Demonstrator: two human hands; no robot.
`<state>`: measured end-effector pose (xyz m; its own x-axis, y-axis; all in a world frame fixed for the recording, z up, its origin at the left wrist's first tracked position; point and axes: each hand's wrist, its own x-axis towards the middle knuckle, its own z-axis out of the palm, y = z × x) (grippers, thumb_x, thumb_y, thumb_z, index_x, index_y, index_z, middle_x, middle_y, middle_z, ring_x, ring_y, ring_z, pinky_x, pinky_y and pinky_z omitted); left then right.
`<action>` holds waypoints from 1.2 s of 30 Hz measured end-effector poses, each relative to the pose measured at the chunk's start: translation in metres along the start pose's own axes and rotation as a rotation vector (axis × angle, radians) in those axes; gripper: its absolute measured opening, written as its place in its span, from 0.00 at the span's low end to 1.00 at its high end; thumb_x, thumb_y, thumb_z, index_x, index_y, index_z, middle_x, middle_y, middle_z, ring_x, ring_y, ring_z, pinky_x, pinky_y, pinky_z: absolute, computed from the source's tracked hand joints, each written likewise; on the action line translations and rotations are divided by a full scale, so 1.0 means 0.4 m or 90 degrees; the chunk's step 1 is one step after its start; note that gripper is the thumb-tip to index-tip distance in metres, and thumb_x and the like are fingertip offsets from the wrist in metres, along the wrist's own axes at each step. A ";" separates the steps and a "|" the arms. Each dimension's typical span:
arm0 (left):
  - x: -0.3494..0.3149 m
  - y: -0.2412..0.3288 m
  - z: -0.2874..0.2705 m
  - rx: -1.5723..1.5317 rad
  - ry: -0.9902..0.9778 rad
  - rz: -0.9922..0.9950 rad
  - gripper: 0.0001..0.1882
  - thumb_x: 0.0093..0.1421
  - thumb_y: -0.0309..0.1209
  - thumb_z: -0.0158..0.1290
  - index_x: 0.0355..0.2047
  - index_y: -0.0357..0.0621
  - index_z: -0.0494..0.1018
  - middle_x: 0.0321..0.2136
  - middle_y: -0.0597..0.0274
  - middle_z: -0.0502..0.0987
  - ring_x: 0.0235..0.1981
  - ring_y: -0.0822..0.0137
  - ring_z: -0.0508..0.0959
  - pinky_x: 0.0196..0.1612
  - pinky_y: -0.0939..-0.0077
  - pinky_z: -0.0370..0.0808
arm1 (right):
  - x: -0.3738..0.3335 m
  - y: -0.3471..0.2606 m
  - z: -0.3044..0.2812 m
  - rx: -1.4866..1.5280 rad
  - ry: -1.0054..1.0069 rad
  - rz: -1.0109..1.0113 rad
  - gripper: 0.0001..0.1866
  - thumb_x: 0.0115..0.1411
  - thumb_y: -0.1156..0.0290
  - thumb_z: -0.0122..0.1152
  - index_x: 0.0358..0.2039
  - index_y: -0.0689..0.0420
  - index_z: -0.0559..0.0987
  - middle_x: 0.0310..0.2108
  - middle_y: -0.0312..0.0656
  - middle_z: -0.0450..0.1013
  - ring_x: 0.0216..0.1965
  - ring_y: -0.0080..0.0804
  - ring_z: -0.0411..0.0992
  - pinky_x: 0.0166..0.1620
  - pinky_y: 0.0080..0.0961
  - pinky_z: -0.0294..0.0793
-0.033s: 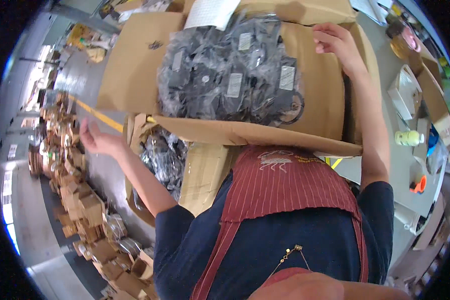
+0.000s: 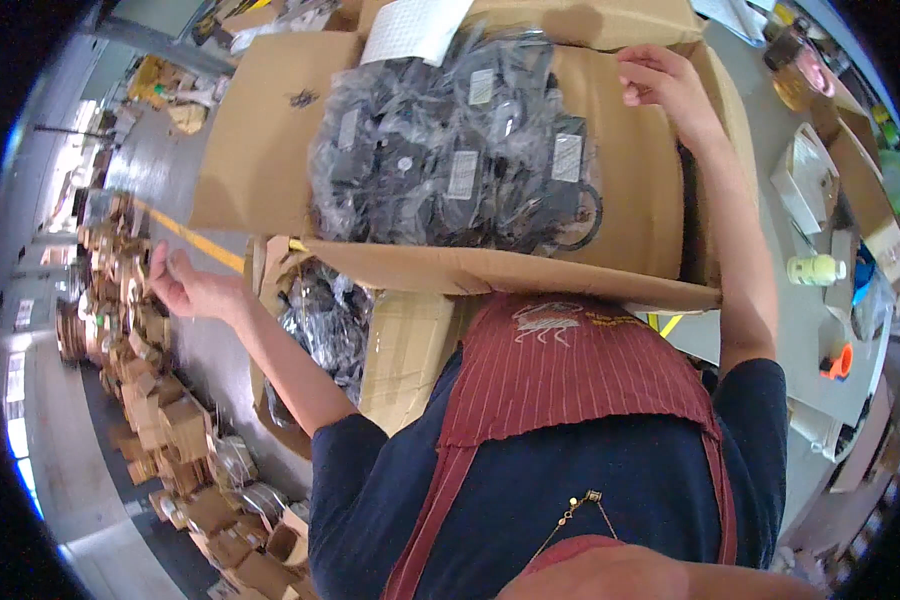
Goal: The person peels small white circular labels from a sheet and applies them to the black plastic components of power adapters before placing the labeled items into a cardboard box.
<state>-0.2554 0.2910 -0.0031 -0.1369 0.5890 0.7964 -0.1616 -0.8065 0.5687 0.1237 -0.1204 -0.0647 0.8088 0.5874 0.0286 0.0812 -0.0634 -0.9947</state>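
Note:
A large open cardboard box (image 2: pixel 530 268) stands in front of me. Several black devices in clear plastic bags (image 2: pixel 460 170), bearing white labels, fill its left and middle part. A dark cable loops out at their right end. Above bare cardboard on the box's right side hovers my right hand (image 2: pixel 662 85), fingers loosely bent and slightly apart, with nothing visible in them. My left hand (image 2: pixel 188 285) is held out left of the box, over the floor, palm turned up and fingers half curled. It is empty and touches nothing.
Below the big box, a second carton (image 2: pixel 260 375) holds more bagged black items (image 2: pixel 320 320). A white sheet (image 2: pixel 410 30) lies at the far edge. The right-hand table (image 2: pixel 810 330) carries a bottle (image 2: pixel 816 270), an orange tape roll (image 2: pixel 836 361) and a white tray (image 2: pixel 805 180). Cardboard boxes (image 2: pixel 175 415) pile up at left.
My left hand has shifted slightly left and down, and its fingers have turned a little. My right hand stays over the box. The view has moved slightly.

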 end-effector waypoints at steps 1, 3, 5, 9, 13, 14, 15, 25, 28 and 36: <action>-0.009 0.039 0.035 -0.004 -0.014 0.033 0.07 0.58 0.20 0.53 0.37 0.37 0.76 0.41 0.61 0.76 0.45 0.65 0.73 0.53 0.65 0.68 | 0.003 0.006 0.003 0.004 0.013 0.004 0.13 0.62 0.70 0.60 0.45 0.62 0.77 0.29 0.32 0.73 0.29 0.20 0.72 0.37 0.20 0.74; -0.043 0.103 0.121 -0.022 -0.030 0.063 0.06 0.59 0.21 0.53 0.37 0.37 0.76 0.42 0.61 0.76 0.46 0.65 0.73 0.54 0.65 0.68 | 0.005 0.018 -0.006 -0.002 0.025 0.006 0.13 0.62 0.70 0.60 0.45 0.62 0.77 0.30 0.33 0.73 0.29 0.20 0.73 0.37 0.20 0.74; -0.091 0.145 0.231 0.004 -0.265 0.223 0.07 0.60 0.24 0.55 0.39 0.39 0.76 0.43 0.60 0.77 0.48 0.62 0.73 0.55 0.64 0.66 | 0.001 0.018 -0.013 -0.020 0.038 0.013 0.13 0.60 0.71 0.60 0.44 0.63 0.77 0.31 0.33 0.73 0.29 0.20 0.73 0.38 0.20 0.75; -0.178 0.136 0.439 0.118 -0.564 0.247 0.14 0.55 0.26 0.58 0.44 0.45 0.78 0.46 0.54 0.78 0.52 0.56 0.74 0.58 0.62 0.65 | 0.012 0.049 -0.032 -0.092 0.048 0.002 0.13 0.59 0.72 0.60 0.43 0.64 0.76 0.31 0.36 0.74 0.29 0.21 0.73 0.36 0.21 0.77; -0.297 0.021 0.593 0.294 -0.614 0.344 0.33 0.43 0.25 0.59 0.55 0.49 0.70 0.56 0.46 0.68 0.61 0.43 0.63 0.62 0.48 0.60 | 0.033 0.075 -0.029 -0.210 0.092 -0.031 0.12 0.57 0.72 0.59 0.40 0.65 0.78 0.28 0.42 0.78 0.25 0.26 0.77 0.30 0.24 0.78; -0.326 0.029 0.625 0.399 -0.619 0.352 0.37 0.43 0.25 0.59 0.58 0.51 0.69 0.58 0.45 0.66 0.62 0.41 0.61 0.63 0.45 0.58 | 0.034 0.084 -0.037 -0.212 0.104 -0.034 0.12 0.57 0.72 0.59 0.40 0.65 0.78 0.28 0.42 0.78 0.25 0.26 0.77 0.30 0.24 0.78; -0.332 0.021 0.646 0.389 -0.616 0.358 0.37 0.43 0.25 0.59 0.58 0.51 0.69 0.58 0.45 0.66 0.62 0.41 0.61 0.63 0.45 0.58 | 0.035 0.093 -0.041 -0.222 0.113 -0.028 0.12 0.57 0.72 0.59 0.41 0.64 0.78 0.29 0.43 0.78 0.24 0.27 0.78 0.30 0.25 0.78; -0.291 0.144 0.730 -0.114 -0.696 0.021 0.16 0.65 0.25 0.49 0.51 0.49 0.77 0.44 0.55 0.81 0.44 0.57 0.81 0.50 0.71 0.75 | 0.018 0.048 -0.059 -0.097 0.105 -0.006 0.13 0.60 0.73 0.59 0.44 0.65 0.77 0.33 0.37 0.75 0.28 0.24 0.75 0.34 0.23 0.78; -0.280 0.234 0.687 -0.445 -0.774 -0.264 0.16 0.65 0.22 0.44 0.50 0.36 0.77 0.48 0.58 0.80 0.47 0.67 0.79 0.53 0.74 0.74 | -0.010 -0.018 -0.030 0.062 0.098 -0.025 0.15 0.61 0.70 0.60 0.46 0.64 0.78 0.34 0.36 0.76 0.32 0.23 0.75 0.40 0.22 0.76; -0.350 0.290 0.622 -0.453 -0.816 -0.689 0.13 0.63 0.26 0.52 0.46 0.30 0.75 0.42 0.55 0.80 0.41 0.68 0.80 0.46 0.74 0.76 | -0.074 -0.139 0.039 0.180 0.030 -0.236 0.30 0.65 0.47 0.53 0.55 0.61 0.73 0.51 0.41 0.74 0.54 0.32 0.71 0.59 0.33 0.67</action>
<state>-0.0118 0.1022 0.0024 0.9944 0.1035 0.0212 -0.0453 0.2367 0.9705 0.0861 -0.1217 -0.0117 0.7811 0.4910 0.3858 0.2140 0.3700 -0.9041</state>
